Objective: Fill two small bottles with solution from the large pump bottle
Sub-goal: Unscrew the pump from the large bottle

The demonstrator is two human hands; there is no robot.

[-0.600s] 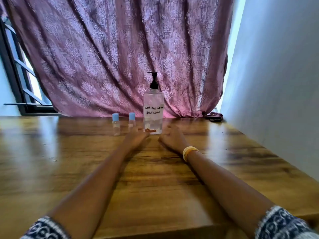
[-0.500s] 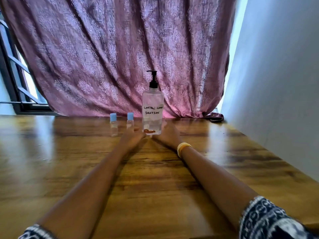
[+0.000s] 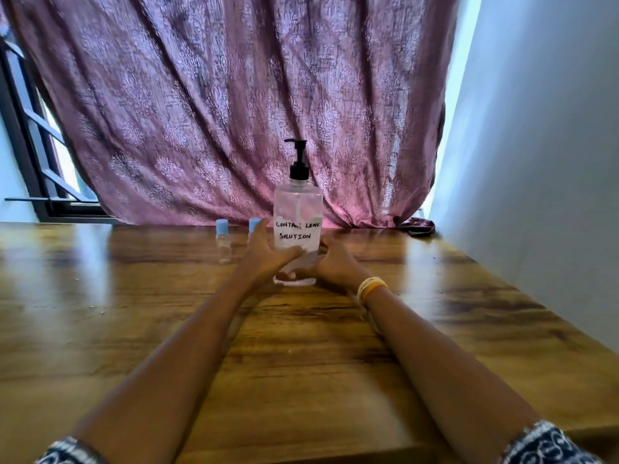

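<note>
Hands are both gripping the pump bottle [image 3: 298,216], left hand [image 3: 268,254] and right hand [image 3: 330,266] wrapping its lower part, fingers curled round it. Bottle's standing upright mid-table [image 3: 100,313], with two small bottles [image 3: 222,241] sitting just left of it.

Pump bottle [image 3: 298,209]: stood upright on the table [image 3: 134,313], before the curtain [image 3: 217,112].
Small bottles [image 3: 222,241]: stood left of it, side by side.
Left hand [image 3: 264,254], right hand [image 3: 330,262]: flanked the pump bottle's base.
</note>
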